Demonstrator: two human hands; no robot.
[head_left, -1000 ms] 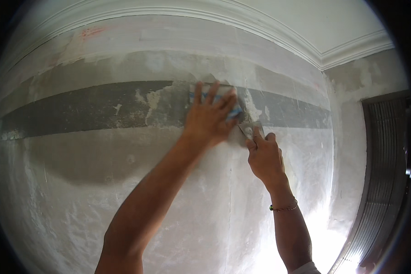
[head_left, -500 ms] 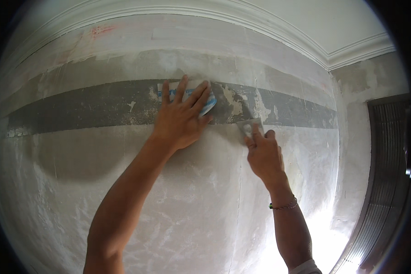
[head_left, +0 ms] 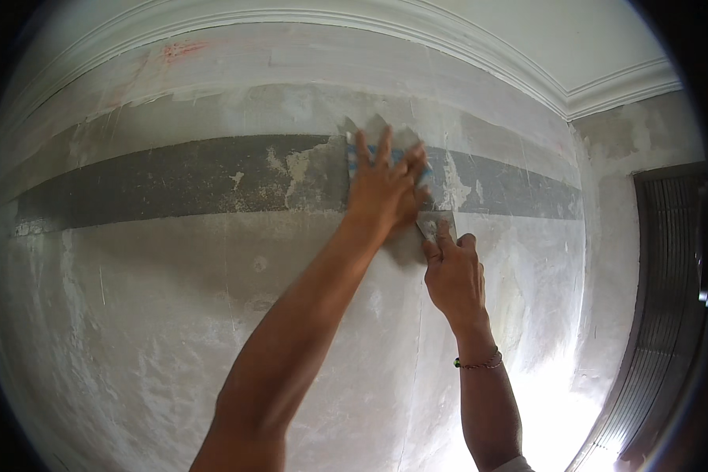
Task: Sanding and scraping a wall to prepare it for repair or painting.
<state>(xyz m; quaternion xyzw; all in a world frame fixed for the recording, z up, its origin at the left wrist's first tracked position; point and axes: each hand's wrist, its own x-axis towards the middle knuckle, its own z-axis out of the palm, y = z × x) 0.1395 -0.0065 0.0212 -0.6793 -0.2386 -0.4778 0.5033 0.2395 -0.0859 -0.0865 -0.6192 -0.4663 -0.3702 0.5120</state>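
Observation:
My left hand lies on the wall with its fingers spread, somewhat smeared by motion. Under it, pressed flat to the wall, is a thin blue-and-white sheet, mostly covered; I cannot tell its material. Just below and to the right, my right hand is closed round a putty knife, with its index finger laid along the grey blade. The blade is at the lower edge of the dark grey band, which crosses the wall and has pale, patchy putty marks.
The plastered wall is rough and streaked, with red marks high on the left. White cornice moulding runs along the ceiling. At the right stands a dark ribbed frame, with bright light near the lower right.
My left hand has slid right along the dark band with the sheet, uncovering a pale patch. My right hand and the putty knife have barely shifted; the hands are now closer together.

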